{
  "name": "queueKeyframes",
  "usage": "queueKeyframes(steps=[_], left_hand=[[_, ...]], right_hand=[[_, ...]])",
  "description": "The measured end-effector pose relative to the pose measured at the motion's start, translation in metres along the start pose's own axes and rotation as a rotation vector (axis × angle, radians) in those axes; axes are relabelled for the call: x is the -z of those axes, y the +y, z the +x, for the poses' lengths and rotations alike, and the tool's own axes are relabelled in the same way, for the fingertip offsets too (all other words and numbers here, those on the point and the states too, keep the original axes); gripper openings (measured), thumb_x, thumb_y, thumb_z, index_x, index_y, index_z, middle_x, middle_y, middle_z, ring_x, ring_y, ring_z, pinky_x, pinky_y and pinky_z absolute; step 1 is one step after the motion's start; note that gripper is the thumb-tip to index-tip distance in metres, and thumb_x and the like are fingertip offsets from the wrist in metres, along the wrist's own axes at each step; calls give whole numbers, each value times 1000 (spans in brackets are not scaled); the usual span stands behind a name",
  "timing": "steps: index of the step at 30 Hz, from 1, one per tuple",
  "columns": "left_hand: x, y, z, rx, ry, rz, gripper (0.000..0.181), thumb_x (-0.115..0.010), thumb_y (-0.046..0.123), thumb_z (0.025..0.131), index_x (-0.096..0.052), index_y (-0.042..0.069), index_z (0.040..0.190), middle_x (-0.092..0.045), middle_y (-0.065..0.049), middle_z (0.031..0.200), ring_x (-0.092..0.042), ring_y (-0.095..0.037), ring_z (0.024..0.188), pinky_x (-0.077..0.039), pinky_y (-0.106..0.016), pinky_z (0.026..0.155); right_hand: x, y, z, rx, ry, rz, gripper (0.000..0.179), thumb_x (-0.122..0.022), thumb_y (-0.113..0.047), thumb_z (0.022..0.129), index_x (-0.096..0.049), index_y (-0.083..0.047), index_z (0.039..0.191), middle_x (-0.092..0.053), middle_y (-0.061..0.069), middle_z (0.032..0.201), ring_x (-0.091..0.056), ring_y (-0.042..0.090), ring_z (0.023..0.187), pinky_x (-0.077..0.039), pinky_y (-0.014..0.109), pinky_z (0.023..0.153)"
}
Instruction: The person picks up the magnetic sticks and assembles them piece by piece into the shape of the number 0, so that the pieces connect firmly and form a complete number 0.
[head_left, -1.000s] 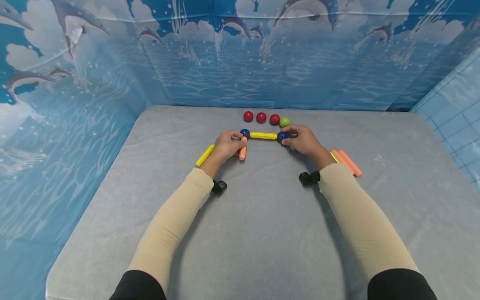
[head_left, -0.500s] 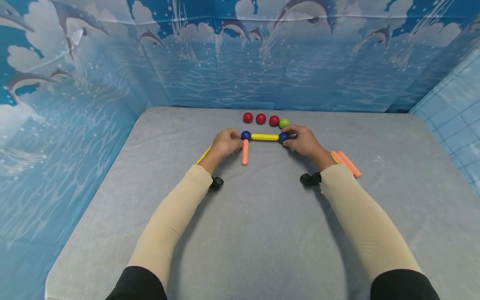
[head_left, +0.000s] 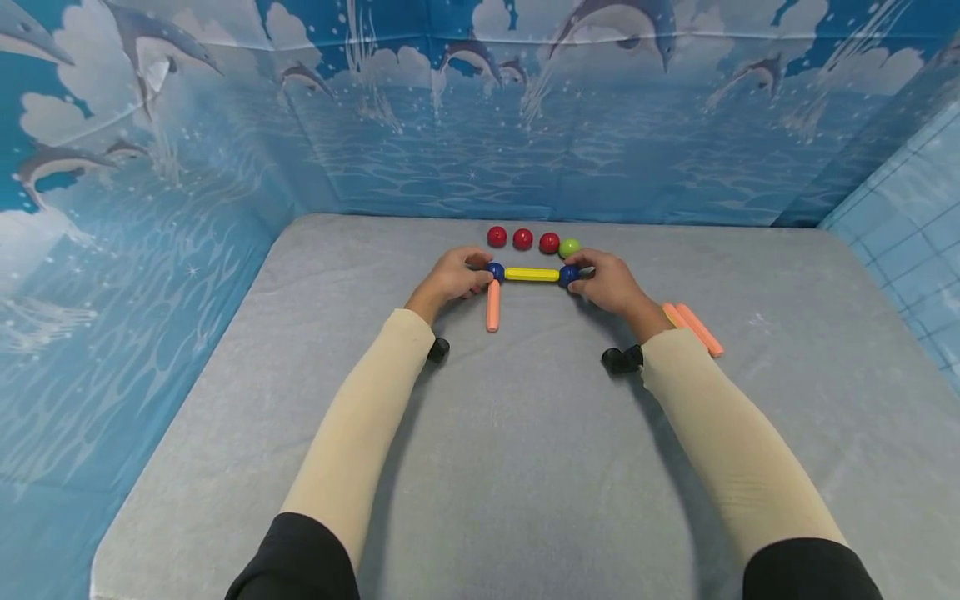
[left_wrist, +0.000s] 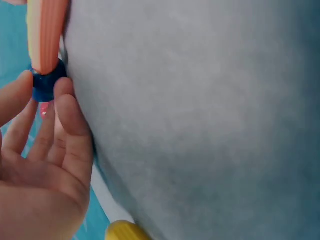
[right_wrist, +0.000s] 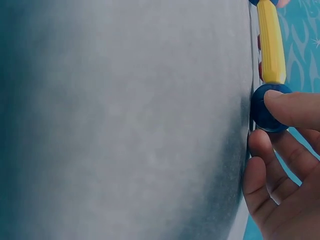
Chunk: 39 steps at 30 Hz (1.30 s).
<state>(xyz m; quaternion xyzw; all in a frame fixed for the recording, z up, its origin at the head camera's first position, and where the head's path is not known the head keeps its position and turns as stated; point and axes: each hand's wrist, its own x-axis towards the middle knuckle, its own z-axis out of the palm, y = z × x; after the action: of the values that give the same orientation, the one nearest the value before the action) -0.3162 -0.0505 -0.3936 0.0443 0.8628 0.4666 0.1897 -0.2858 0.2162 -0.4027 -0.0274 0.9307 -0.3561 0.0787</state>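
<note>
Left hand [head_left: 454, 273] shifted forward, pinching blue ball [head_left: 496, 271] (orange stick [head_left: 492, 307] touching it)

- Left hand [left_wrist: 47, 175] pinching a blue ball [left_wrist: 45, 90]
- Orange rod [left_wrist: 49, 37] touching the ball, just above the grip
- Yellow rod [left_wrist: 124, 231], partly shown, well below the grip
- Grey surface [left_wrist: 200, 100] right of the grip
- Blue sheet [left_wrist: 13, 42] behind the grip

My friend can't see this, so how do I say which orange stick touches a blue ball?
On the grey table, find the left hand pinching a blue ball. The orange stick points from it toward the near side; the other orange sticks lie beside the right sleeve.
</note>
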Motion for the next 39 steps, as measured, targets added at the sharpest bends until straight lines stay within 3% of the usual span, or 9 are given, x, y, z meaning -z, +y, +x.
queueKeyframes(steps=[11,23,29,32,39], left_hand=[[-1,-1,7,-35,20,63,35,-62,21,98,-62,21,133,-59,-5,129,-57,-17,83,-47,-26,64],[-4,-1,8,18,0,-3,35,-63,23,98,-63,24,133,-59,-4,130,-55,-17,83,-47,-26,66],[-3,-3,11,30,5,-11,36,-63,24,98,-63,24,134,-60,-4,130,-55,-17,85,-46,-27,66],[-2,-4,12,34,-4,-21,36,-63,24,98,-62,24,134,-60,-3,129,-55,-17,86,-46,-26,66],[2,-4,14,31,-28,-42,36,-63,24,98,-62,24,134,-61,-4,129,-54,-16,87,-45,-26,66]], right_hand=[[1,1,2,22,18,-6,41,-61,-7,95,-54,-8,136,-53,20,142,-58,36,118,-52,42,83],[3,7,2,31,1,-8,41,-60,-6,96,-53,-7,136,-52,22,141,-57,38,120,-51,44,84],[7,3,3,22,-27,-5,42,-56,-22,100,-50,-8,139,-48,21,144,-54,39,124,-50,47,89],[12,1,6,4,13,7,44,-52,-27,102,-49,-7,141,-46,21,146,-53,41,126,-50,52,94],[21,-3,22,-46,129,17,47,-47,-19,103,-43,-9,149,-44,21,150,-46,41,132,-40,58,107]])
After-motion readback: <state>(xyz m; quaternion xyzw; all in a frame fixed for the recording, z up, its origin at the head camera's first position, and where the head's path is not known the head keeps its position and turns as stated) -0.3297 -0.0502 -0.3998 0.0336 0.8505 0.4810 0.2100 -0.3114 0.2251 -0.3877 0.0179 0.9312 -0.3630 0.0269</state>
